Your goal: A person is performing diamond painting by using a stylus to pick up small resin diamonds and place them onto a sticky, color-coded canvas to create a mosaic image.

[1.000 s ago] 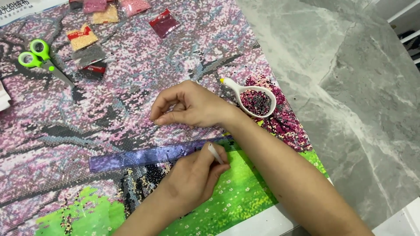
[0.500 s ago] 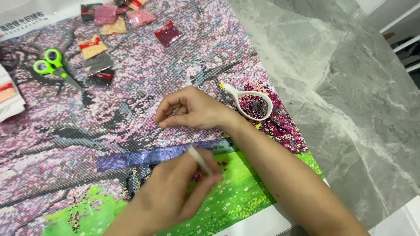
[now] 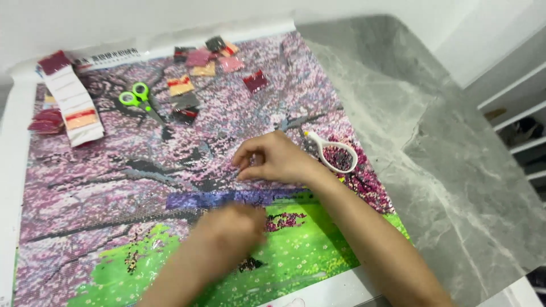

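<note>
Head view, one moment. Large bead-mosaic canvas [image 3: 114, 170] in pink, grey and green, lying flat on a grey marble-patterned tabletop [image 3: 455, 170]; all places below are given from this canvas.

Right hand [image 3: 273, 159]: rests on the canvas middle, fingers curled loosely with thumb and forefinger close together; whether anything is pinched cannot be told.
Left hand [image 3: 233, 227]: over the green lower part of the canvas, motion-blurred; grip and contents cannot be told.
Purple strip [image 3: 227, 199]: lies across the canvas between the two hands, where pink meets green.
White oval bead tray with yellow-tipped spout [image 3: 335, 153]: at the canvas right edge, just beside the right wrist, holding dark red beads.

Green-handled scissors [image 3: 142, 102]: upper left of the canvas.
Small square bead packets [image 3: 193, 68]: a cluster along the top edge in pink, tan, grey and dark red, some with red labels; one dark red packet [image 3: 256, 81] lies apart to the right.
White paper strip of packets [image 3: 71, 105]: far upper left corner, long, with red and peach patches.
</note>
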